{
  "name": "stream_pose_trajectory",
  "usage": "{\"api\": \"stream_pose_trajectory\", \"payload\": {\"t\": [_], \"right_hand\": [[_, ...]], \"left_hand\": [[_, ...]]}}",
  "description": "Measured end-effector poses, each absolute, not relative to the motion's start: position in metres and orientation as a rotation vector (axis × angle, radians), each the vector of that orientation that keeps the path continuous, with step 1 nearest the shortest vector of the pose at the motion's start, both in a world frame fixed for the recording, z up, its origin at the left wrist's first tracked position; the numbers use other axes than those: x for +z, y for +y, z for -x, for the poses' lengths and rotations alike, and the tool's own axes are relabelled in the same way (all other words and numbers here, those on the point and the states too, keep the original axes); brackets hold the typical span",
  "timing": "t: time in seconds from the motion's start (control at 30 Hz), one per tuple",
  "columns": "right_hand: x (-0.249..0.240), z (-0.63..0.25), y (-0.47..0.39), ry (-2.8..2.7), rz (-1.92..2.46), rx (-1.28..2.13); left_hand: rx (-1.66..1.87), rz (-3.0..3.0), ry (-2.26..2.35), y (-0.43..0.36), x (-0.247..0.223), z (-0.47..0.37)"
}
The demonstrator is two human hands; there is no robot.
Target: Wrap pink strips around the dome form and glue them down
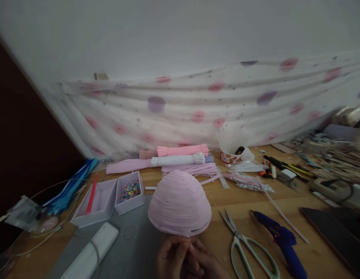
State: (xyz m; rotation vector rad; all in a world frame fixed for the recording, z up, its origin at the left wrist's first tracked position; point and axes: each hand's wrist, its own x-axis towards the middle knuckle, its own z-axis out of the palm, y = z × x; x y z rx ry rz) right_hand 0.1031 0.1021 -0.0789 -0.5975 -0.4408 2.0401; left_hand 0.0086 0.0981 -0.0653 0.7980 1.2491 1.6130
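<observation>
Hands (189, 254) pinching the pink dome's (180, 203) near rim, scissors (237, 234) close right, bare wood (219, 197) between.

Worn on head, looking forward and down across the tabletop (217, 203). Catching left hand (172, 257) and right hand (202, 259) close up, bottom edge; reaching back to spotted cloth (180, 112) and wall (180, 38).
</observation>
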Motion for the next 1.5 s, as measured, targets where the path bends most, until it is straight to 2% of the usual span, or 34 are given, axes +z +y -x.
{"api": "stream_pose_trajectory", "payload": {"t": [0.33,0.67,1.0,1.3,1.5], "right_hand": [[-0.064,-0.123,0.101,-0.445,0.781,1.936],[-0.037,-0.118,0.107,-0.778,0.998,1.558],[-0.043,-0.101,0.114,-0.856,1.108,1.33],[-0.037,-0.097,0.119,-0.945,1.178,1.319],[-0.035,-0.102,0.121,-1.023,1.254,1.331]], "left_hand": [[1.568,-0.945,1.262,0.1,-0.057,0.004],[1.501,-1.152,1.263,0.094,-0.047,0.013],[1.393,-1.327,1.234,0.093,-0.045,0.028],[1.387,-1.296,1.384,0.082,-0.048,0.04],[1.342,-1.32,1.554,0.075,-0.035,0.08]]}}
